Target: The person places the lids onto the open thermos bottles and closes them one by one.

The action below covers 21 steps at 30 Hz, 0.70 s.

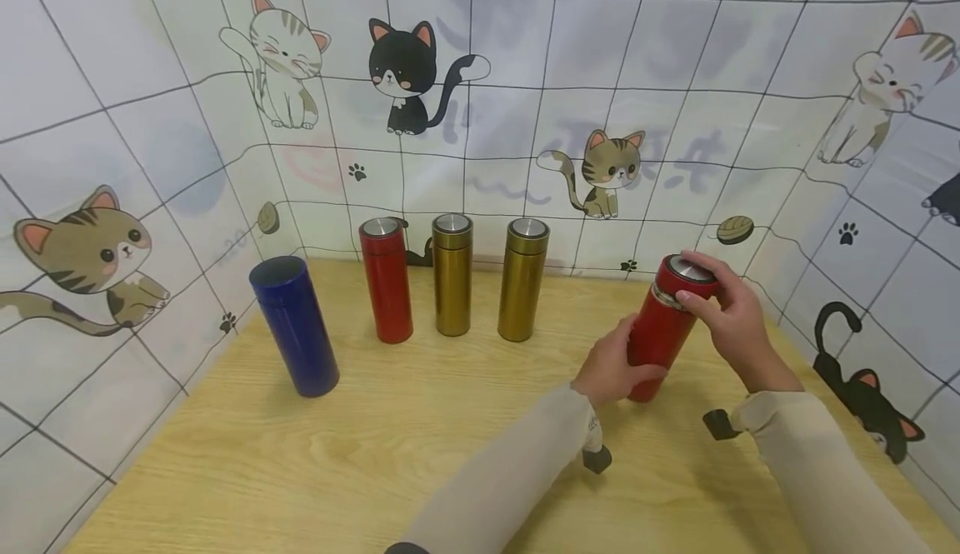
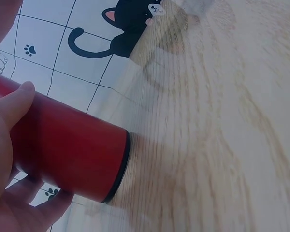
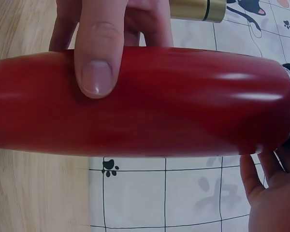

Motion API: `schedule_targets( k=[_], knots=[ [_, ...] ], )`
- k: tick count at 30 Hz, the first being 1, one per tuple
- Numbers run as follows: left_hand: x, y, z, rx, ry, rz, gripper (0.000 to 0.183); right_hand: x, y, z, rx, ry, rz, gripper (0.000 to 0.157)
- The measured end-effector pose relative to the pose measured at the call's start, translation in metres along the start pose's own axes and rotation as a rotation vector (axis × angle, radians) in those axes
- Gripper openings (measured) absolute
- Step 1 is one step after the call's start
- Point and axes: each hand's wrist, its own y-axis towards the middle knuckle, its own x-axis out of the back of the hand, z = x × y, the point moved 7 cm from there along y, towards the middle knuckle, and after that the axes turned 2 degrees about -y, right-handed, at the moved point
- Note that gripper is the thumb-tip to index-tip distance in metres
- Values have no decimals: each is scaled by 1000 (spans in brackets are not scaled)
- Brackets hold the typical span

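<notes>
A red thermos flask (image 1: pixel 658 339) stands slightly tilted at the right of the table, its base at the tabletop. My left hand (image 1: pixel 609 369) grips its lower body, thumb across the front; the left wrist view shows the fingers (image 2: pixel 53 208) wrapped beneath. On top, my right hand (image 1: pixel 738 325) holds the red lid (image 1: pixel 663 275), which has a silver disc, between thumb and fingers. A silver neck band (image 1: pixel 667 297) shows below that lid. In the right wrist view, the left thumb (image 3: pixel 96 72) lies across the red body, and right fingers (image 3: pixel 253 179) are near the neck.
Another red flask (image 1: pixel 387 287) and two gold flasks (image 1: pixel 452 279) (image 1: pixel 523 283) stand upright in a row near the back wall. A blue flask (image 1: pixel 298 333) stands at the left. Cat-printed sheeting (image 1: pixel 510 62) encloses the wooden table (image 1: pixel 360 471) on three sides.
</notes>
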Motion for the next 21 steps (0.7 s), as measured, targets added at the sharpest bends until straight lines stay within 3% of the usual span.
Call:
schedule_targets(
  k=[5, 13, 16, 21],
  knots=[
    [0, -1, 3, 8, -47, 31, 75, -3, -1, -4, -54, -60, 57, 52],
    [0, -1, -1, 28, -55, 59, 76, 0, -3, -3, -71, -19, 162, 48],
    [1, -2, -11, 6, -54, 59, 78, 2, -2, -3, -62, -32, 172, 48],
    [11, 2, -45, -128, -95, 5, 86, 2, -1, -2, -38, -35, 185, 50]
  ],
)
